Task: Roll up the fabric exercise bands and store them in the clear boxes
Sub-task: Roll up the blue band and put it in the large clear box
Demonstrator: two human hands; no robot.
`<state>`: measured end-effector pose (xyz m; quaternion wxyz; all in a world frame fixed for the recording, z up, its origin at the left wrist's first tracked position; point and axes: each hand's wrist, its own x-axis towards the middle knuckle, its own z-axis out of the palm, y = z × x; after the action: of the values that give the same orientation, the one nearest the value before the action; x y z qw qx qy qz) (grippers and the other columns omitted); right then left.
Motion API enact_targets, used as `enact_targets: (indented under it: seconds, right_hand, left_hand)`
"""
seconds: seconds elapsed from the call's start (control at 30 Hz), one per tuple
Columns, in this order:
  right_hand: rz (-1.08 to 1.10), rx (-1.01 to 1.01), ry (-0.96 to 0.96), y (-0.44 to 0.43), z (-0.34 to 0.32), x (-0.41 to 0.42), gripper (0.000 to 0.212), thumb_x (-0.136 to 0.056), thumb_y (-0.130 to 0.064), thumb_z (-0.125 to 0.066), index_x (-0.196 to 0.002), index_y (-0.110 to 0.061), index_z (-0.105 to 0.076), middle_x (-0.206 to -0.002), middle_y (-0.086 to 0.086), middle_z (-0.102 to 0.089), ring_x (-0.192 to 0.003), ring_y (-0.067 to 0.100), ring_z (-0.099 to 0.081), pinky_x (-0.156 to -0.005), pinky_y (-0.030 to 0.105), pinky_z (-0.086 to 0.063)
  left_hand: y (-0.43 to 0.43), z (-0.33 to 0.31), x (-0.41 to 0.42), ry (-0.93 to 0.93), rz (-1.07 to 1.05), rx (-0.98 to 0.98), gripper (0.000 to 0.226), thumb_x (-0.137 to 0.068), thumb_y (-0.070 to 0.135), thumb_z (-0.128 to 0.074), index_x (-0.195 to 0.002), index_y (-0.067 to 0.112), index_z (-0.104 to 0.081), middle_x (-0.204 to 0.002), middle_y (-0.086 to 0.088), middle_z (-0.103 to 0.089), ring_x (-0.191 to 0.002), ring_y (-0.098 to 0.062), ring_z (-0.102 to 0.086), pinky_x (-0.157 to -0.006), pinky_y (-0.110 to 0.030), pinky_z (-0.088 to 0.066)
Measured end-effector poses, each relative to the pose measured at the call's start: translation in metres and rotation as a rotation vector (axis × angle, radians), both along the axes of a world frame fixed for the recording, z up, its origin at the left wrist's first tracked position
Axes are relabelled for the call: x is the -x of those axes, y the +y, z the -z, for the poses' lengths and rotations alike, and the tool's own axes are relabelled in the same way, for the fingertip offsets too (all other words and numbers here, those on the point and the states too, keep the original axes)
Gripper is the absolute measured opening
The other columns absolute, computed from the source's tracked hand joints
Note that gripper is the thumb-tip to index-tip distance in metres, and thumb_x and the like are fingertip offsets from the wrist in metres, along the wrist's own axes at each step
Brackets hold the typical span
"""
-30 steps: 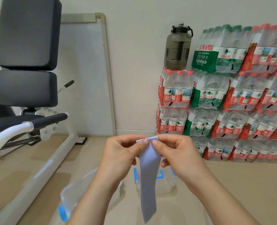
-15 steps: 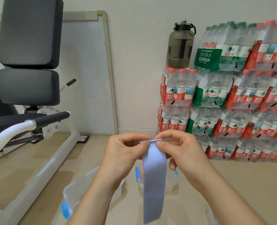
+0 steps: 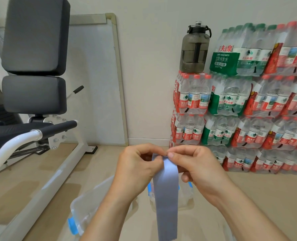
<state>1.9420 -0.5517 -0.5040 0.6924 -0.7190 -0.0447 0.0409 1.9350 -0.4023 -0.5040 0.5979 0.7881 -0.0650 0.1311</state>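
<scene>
Left hand [image 3: 135, 167] and right hand [image 3: 196, 166] together on band [image 3: 167, 197] top.
I see both sets of fingertips [image 3: 170, 155] pinching the blue-grey band's upper end; rest hangs straight down. Below on floor [image 3: 257, 197]: clear box [image 3: 85, 211] under left forearm, second clear box [image 3: 186, 193] behind the band. Farther back, stacked water packs [image 3: 248, 110] against wall [image 3: 153, 84].

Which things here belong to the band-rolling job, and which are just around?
Job: blue-grey band, pinched by left hand and right hand; near clear box; far clear box.
Around: dark jug, water-bottle packs, exercise machine, whiteboard.
</scene>
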Motion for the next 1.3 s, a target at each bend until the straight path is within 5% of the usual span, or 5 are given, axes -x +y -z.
enact_targets:
  seconds: [0.27, 0.67, 1.03, 1.2, 1.3]
  right_hand:
    - [0.046, 0.106, -0.098, 0.001, -0.004, 0.004, 0.005, -0.084, -0.013, -0.069, -0.082, -0.017, -0.072, -0.069, 0.006, -0.073, -0.058, 0.011, -0.056, -0.043, 0.018, -0.036]
    - [0.045, 0.282, -0.161, 0.000, -0.002, 0.002, 0.014, -0.085, -0.006, -0.065, -0.081, -0.017, -0.072, -0.074, 0.002, -0.075, -0.055, 0.002, -0.059, -0.049, 0.016, -0.046]
    - [0.042, 0.092, -0.040, -0.001, -0.002, 0.000, 0.017, -0.079, 0.005, -0.066, -0.077, -0.010, -0.074, -0.071, 0.007, -0.069, -0.063, 0.009, -0.062, -0.056, 0.019, -0.052]
    - [0.053, 0.067, -0.025, -0.002, -0.003, 0.001, 0.017, -0.077, 0.006, -0.068, -0.077, -0.009, -0.075, -0.071, 0.007, -0.071, -0.063, 0.010, -0.064, -0.057, 0.018, -0.052]
    - [0.074, 0.039, -0.028, -0.002, -0.003, 0.001, 0.018, -0.076, 0.006, -0.069, -0.076, -0.011, -0.076, -0.071, 0.006, -0.073, -0.061, 0.009, -0.065, -0.058, 0.018, -0.051]
  left_hand:
    - [0.005, -0.003, 0.000, 0.127, 0.142, 0.267, 0.006, -0.078, 0.002, -0.071, -0.080, 0.004, -0.077, -0.078, -0.008, -0.077, -0.073, -0.012, -0.070, -0.066, -0.019, -0.055]
    - [0.009, 0.001, -0.003, 0.198, 0.111, 0.035, 0.006, -0.080, 0.008, -0.073, -0.083, 0.011, -0.077, -0.078, -0.005, -0.077, -0.078, -0.018, -0.073, -0.071, -0.027, -0.058]
    - [0.011, 0.001, -0.003, 0.111, 0.036, -0.035, 0.015, -0.075, -0.001, -0.072, -0.073, 0.014, -0.075, -0.073, -0.005, -0.074, -0.070, -0.012, -0.069, -0.067, -0.023, -0.055]
    - [0.013, 0.002, -0.005, 0.165, 0.105, 0.038, 0.013, -0.075, -0.003, -0.073, -0.074, 0.010, -0.073, -0.072, -0.006, -0.072, -0.069, -0.011, -0.065, -0.066, -0.019, -0.053]
    - [0.013, 0.001, -0.004, 0.212, 0.183, 0.160, 0.007, -0.079, 0.006, -0.073, -0.086, 0.004, -0.073, -0.086, -0.013, -0.075, -0.078, -0.018, -0.069, -0.076, -0.029, -0.057]
